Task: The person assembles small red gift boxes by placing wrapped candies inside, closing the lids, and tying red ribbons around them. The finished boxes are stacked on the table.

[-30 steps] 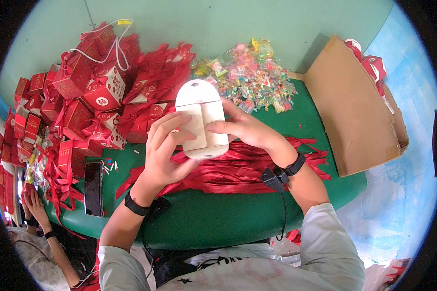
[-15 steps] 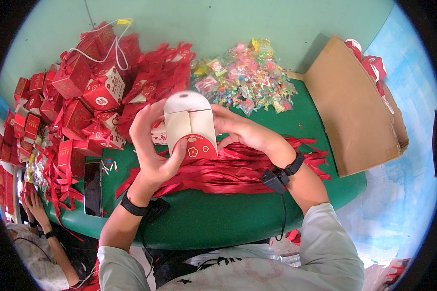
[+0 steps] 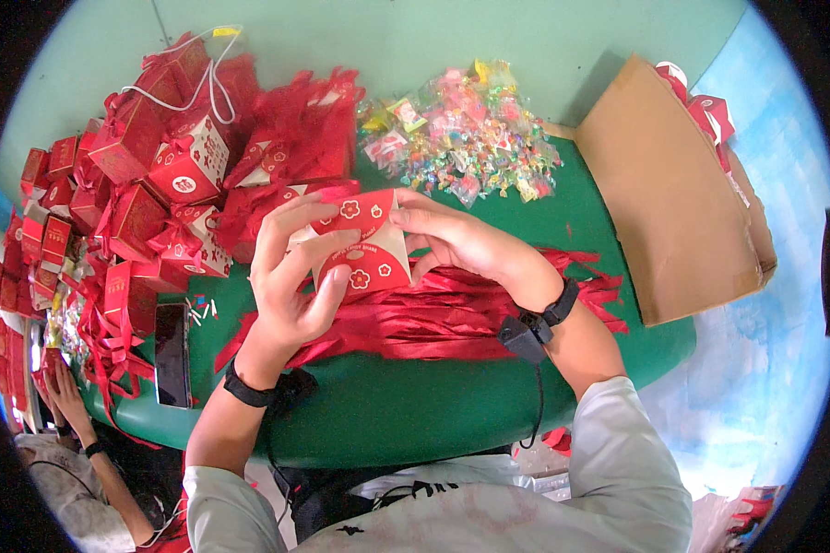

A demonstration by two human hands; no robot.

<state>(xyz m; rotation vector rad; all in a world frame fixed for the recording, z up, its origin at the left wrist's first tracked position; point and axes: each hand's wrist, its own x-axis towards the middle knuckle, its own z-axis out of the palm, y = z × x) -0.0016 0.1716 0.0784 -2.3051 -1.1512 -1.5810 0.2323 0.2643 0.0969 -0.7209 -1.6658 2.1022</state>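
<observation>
Red card box blank (image 3: 364, 249), white flower print, held above the green table (image 3: 415, 415) between both hands | long axis near-vertical, tilted right | left hand (image 3: 290, 276) clamps left edge, right hand (image 3: 452, 240) pinches upper right corner; both equally near | red ribbons (image 3: 452, 313) beneath, wrapped sweets (image 3: 470, 138) beyond

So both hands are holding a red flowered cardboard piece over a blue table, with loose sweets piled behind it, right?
Not quite: the table is green, not blue, as the head view shows. The rest holds: the left hand and the right hand both hold the red flowered cardboard piece above it, and the pile of loose wrapped sweets lies behind.
</observation>
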